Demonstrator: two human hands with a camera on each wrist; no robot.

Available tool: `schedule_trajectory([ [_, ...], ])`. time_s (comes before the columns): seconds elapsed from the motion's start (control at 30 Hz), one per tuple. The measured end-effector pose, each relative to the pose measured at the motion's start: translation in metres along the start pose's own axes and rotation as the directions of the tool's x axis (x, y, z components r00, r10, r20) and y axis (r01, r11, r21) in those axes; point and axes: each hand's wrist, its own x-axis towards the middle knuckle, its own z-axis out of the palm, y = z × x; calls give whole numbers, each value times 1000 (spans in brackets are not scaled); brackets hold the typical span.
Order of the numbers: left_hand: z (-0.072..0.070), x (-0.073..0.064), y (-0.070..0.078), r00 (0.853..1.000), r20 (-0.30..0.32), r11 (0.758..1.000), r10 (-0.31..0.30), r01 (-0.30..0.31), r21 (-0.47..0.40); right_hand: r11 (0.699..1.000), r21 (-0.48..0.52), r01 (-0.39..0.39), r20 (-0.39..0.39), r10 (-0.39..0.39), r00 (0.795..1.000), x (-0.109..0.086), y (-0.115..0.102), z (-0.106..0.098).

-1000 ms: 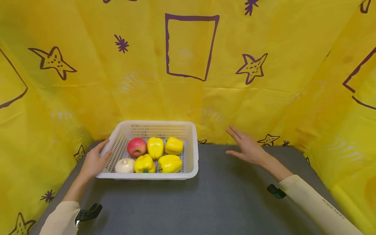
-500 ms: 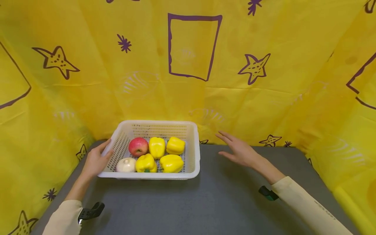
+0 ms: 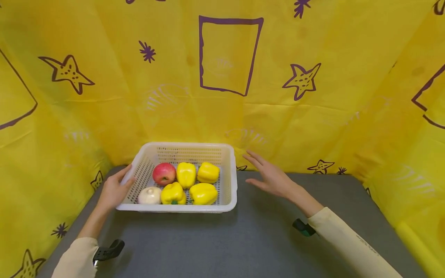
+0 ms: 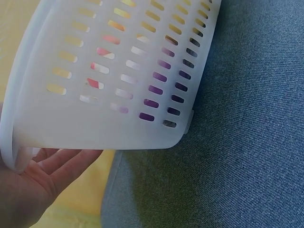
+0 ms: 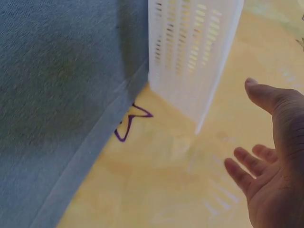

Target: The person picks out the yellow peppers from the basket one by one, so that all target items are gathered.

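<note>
A white slotted plastic basket (image 3: pixel 233 177) stands on the grey table. Inside it lie a red apple (image 3: pixel 164 173), a pale round onion-like bulb (image 3: pixel 149 195) and several yellow bell peppers (image 3: pixel 203 194). My left hand (image 3: pixel 113 190) grips the basket's left rim, thumb over the edge; in the left wrist view its fingers (image 4: pixel 71 164) lie by the outer side. Apart from the basket's right end is my right hand (image 3: pixel 272 178), fingers extended and thumb spread, holding nothing. The right wrist view shows that hand (image 5: pixel 270 185) with a gap to the basket wall (image 5: pixel 185 61).
Yellow cloth (image 3: pixel 222 116) printed with starfish and fish outlines hangs behind the table and at both sides. The grey tabletop (image 3: pixel 194 247) extends in front of the basket and to its right. A dark strap (image 3: pixel 108 251) sits at the left wrist.
My right hand has moved left, closer to the basket's right end. The left hand has stayed on the rim, and the basket with its contents looks still; the view has shifted slightly.
</note>
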Motion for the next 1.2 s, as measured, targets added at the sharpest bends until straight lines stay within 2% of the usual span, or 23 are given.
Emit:
schedule_trajectory([
  [0.3,0,-1,-3,1000,3,1000,1,-1,-5,998,7,60,-13,-60,998,21,-18,14],
  [0.47,0,-1,-4,1000,7,1000,-5,5,-5,994,17,107,20,-108,994,36,-36,27],
  [0.7,1,-1,-2,1000,6,1000,-4,4,-9,992,88,89,62,-94,994,47,-50,42],
  [1.0,1,-1,1,1000,11,1000,-18,18,-23,992,105,64,90,-73,993,51,-50,51],
  [1.2,2,-1,0,1000,13,999,-24,25,-25,991,126,35,186,-59,981,57,-56,57],
])
